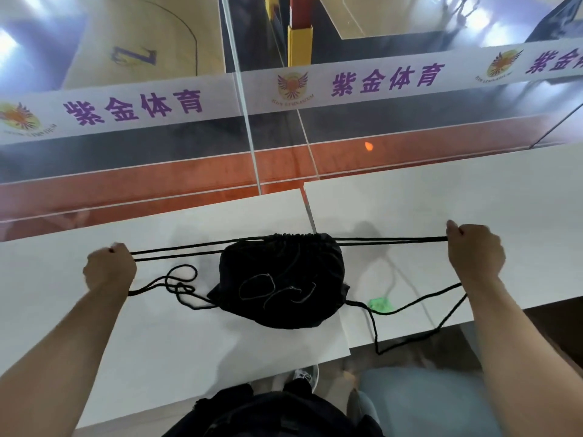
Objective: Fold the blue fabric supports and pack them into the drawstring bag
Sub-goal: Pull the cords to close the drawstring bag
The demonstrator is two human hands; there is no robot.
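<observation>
Looks nearly done: black fabric drawstring bag [280,279] bulges, mouth cinched shut at its 12 o'clock; no blue supports visible, probably inside. Bag lies mid white surface [157,335]. Left hand [108,268] at bag's 9 o'clock, right hand [474,250] at 3, both well apart from it, fingers curled round taut black cords [391,240]. Remaining: let go

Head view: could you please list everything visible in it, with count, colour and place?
drawstring bag: one, black, mouth cinched, centre of tabletops
cords: black, taut pairs from bag mouth to each hand; slack loops beside bag
tabletops: two, white, side by side
green patch: one, right of bag
banner: white, purple characters, behind
shoe: one, pale, below table edge
left hand: grips left cords
right hand: grips right cords
</observation>
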